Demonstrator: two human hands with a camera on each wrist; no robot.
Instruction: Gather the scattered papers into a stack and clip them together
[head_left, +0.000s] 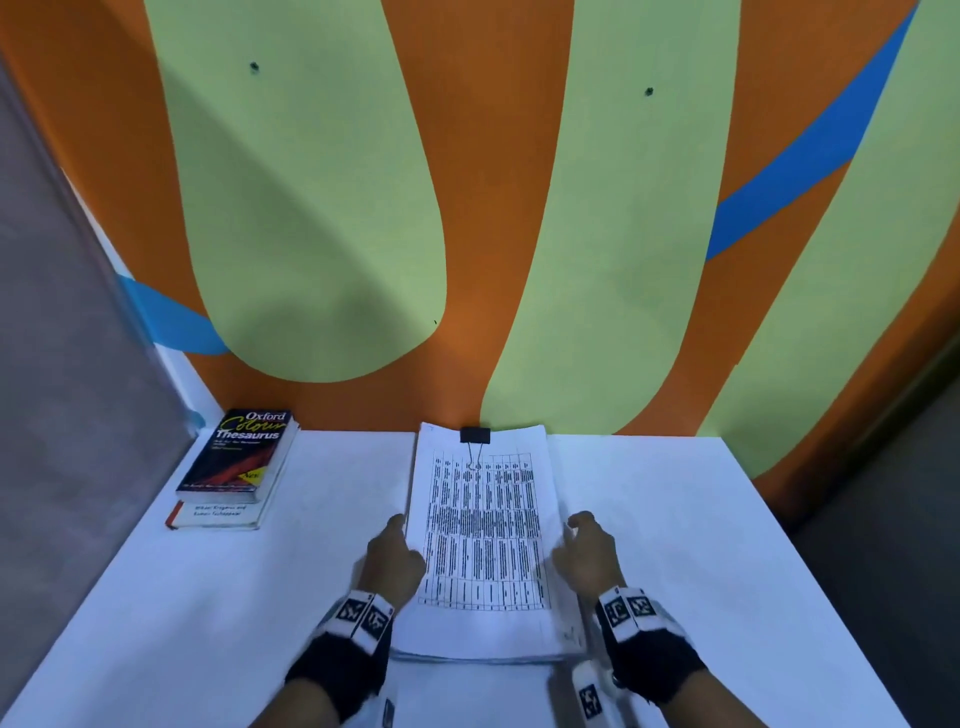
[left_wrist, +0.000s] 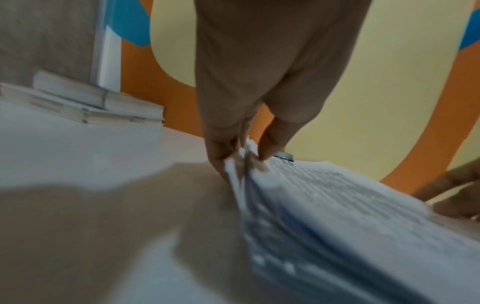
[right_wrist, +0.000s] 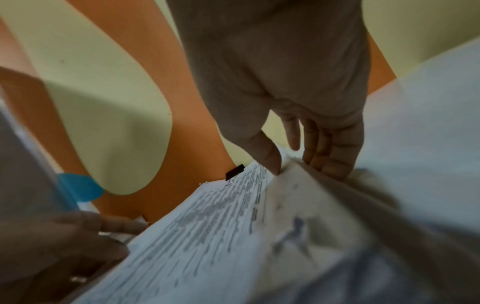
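A stack of printed papers (head_left: 483, 545) lies in the middle of the white table (head_left: 717, 545), long side running away from me. A black binder clip (head_left: 475, 435) clamps its far edge by the wall. My left hand (head_left: 397, 551) pinches the stack's left edge; the left wrist view shows the left hand (left_wrist: 241, 160) with thumb above and fingers below the lifted sheets (left_wrist: 337, 205). My right hand (head_left: 582, 545) holds the right edge. In the right wrist view the right hand (right_wrist: 298, 166) has its thumb on the top sheet (right_wrist: 207, 236) and its fingers beside the raised edge. The clip (right_wrist: 235, 171) shows beyond.
Two books (head_left: 236, 457) lie stacked at the table's far left corner, a thesaurus on top. An orange, green and blue painted wall (head_left: 467, 260) stands right behind the table. A grey panel (head_left: 62, 364) closes the left side.
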